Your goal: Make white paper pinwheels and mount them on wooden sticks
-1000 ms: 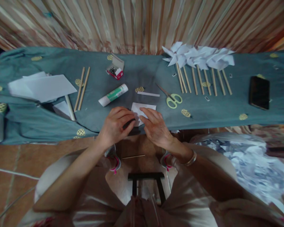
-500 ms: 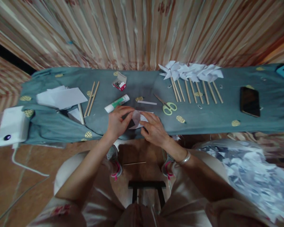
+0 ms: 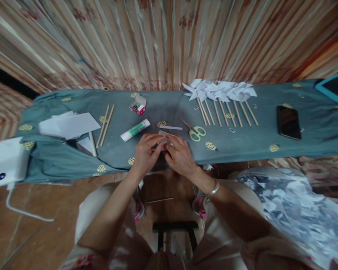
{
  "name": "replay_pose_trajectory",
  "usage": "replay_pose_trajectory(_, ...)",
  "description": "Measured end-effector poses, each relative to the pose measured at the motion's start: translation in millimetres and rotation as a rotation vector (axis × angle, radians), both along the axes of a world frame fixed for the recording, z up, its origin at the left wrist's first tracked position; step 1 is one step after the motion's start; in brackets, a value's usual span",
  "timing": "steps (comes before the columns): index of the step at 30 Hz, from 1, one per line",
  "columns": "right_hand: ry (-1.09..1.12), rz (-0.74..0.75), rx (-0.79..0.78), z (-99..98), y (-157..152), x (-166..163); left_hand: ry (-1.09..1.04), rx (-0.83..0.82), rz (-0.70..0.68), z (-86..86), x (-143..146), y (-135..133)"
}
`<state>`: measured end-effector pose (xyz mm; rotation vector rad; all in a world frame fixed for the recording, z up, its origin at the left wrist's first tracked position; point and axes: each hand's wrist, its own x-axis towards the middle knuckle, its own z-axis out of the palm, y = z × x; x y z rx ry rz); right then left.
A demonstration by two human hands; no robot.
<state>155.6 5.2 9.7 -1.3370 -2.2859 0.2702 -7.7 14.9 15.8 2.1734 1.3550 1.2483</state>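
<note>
Near the front edge of the table, a small folded piece of white paper [image 3: 163, 134] lies between my two hands, partly hidden by the fingers. My left hand [image 3: 147, 152] grips its left side with bent fingers and thumb. My right hand [image 3: 180, 154] is closed on the right side, thumb and fingertips close to those of the left. Just beyond the paper are a thin paper strip [image 3: 171, 128] and scissors with light green handles [image 3: 197, 133]. A glue stick [image 3: 135, 130] lies to the left of them.
Paper pinwheels [image 3: 221, 91] on wooden sticks lie in a row at the back. A small box of pins [image 3: 138, 105], two sticks [image 3: 105, 125], paper sheets [image 3: 73, 125], a phone [image 3: 288, 122] and a white device [image 3: 9, 161] are on the cloth. A bag of paper scraps [image 3: 298, 210] sits lower right.
My hands have drawn closer together over the paper, which is now more covered by the fingers. The whole view has shifted slightly.
</note>
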Motion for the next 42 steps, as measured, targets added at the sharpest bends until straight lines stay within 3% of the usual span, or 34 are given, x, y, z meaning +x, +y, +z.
replay_pose_trajectory(5,0.117,-0.018,-0.043,-2.2,4.1,3.3,0.042,-0.073,0.019,-4.5,-9.6,-2.4)
replay_pose_trajectory(14,0.239,-0.123,-0.060,-6.7,32.1,26.0,0.048,-0.088,-0.080,-10.9,-5.2,-4.4)
replay_pose_trajectory(22,0.241,-0.035,-0.155,-7.4,34.8,37.8,0.138,-0.153,-0.080,-12.9,-10.6,-7.0)
replay_pose_trajectory(42,0.220,-0.010,-0.145,-1.1,26.6,41.1,0.192,-0.245,0.037,-8.7,-19.9,-2.7)
